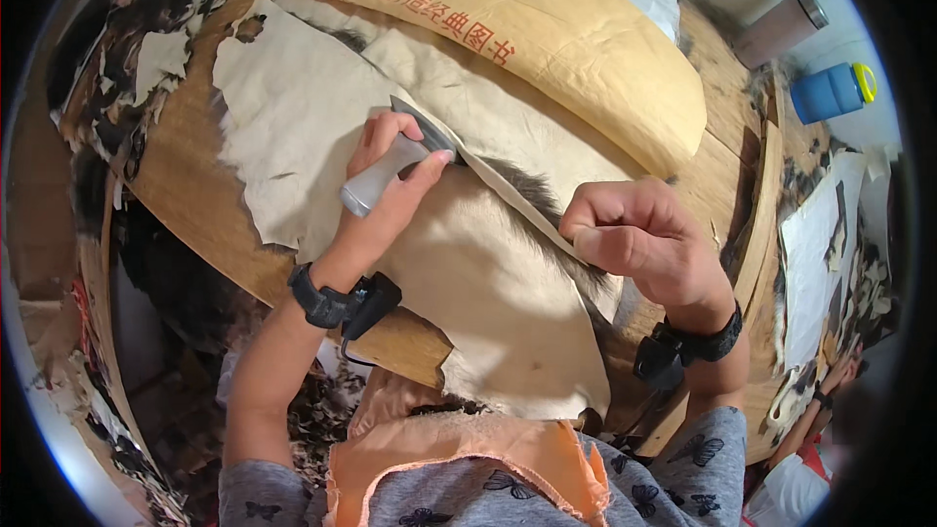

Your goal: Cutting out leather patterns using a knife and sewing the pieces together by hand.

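A pale hide point(488, 273) with dark fur on its other side lies across the work board, its upper edge raised in a fold. My left hand point(395, 156) is wrapped round a knife point(422, 127) with a dark pointed blade and a grey handle. The blade lies along the upper left end of that fold. My right hand point(634, 234) is closed in a pinch on the fold's right end and pulls it up taut. Dark fur point(522, 181) shows along the fold between my hands. Another pale hide piece point(283, 127) spreads out to the left, under the knife.
A yellow paper sack point(547, 29) with red print lies over the far side of the wooden board point(185, 171). A blue bottle point(825, 93) with a yellow lid and a pinkish tumbler point(781, 27) stand far right. Fur scraps point(117, 59) pile up left. Another person's arm point(820, 400) shows lower right.
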A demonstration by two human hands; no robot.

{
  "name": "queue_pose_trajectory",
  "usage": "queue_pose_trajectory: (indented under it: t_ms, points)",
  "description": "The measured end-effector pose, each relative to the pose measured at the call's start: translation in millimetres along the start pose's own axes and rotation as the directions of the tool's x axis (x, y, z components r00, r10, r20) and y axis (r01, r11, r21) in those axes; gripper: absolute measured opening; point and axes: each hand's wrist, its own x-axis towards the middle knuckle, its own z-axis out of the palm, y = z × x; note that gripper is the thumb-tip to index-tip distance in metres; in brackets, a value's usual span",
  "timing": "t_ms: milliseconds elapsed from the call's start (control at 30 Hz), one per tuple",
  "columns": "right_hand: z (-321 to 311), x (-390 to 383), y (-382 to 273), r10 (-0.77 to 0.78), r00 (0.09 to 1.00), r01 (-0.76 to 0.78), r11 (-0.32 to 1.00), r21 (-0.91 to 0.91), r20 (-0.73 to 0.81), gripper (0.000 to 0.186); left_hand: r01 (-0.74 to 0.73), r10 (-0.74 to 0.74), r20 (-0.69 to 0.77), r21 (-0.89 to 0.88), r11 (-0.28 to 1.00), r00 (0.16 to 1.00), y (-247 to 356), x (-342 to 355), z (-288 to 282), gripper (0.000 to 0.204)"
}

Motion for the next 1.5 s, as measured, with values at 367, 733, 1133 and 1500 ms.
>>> queue_pose_trajectory:
  t_ms: [367,733,1133,1500]
  points:
    - [0.6,5.6,-5.6,-0.086,0.996,0.088,0.976,0.198,-0.018,0.012,-0.086,0.095,-0.058,0.136,0.987,0.994,-2.3,6.1,-1.6,0.033]
    - [-29.7,37.9,11.8,-0.833,0.499,-0.103,0.218,-0.970,-0.240,0.022,-0.012,0.010,0.024,0.107,0.994,1.000,-6.9,21.2,-11.9,0.033]
    - [0.9,103.4,59.0,-0.471,0.882,0.025,0.055,-0.998,-0.004,0.008,-0.141,0.142,0.004,0.120,0.983,0.990,-16.3,16.5,-6.5,0.040]
    - [15.8,110.1,31.5,-0.589,0.807,0.124,0.113,-0.986,0.034,0.012,-0.152,0.153,-0.014,0.061,0.987,0.988,-32.1,32.9,-20.7,0.034]
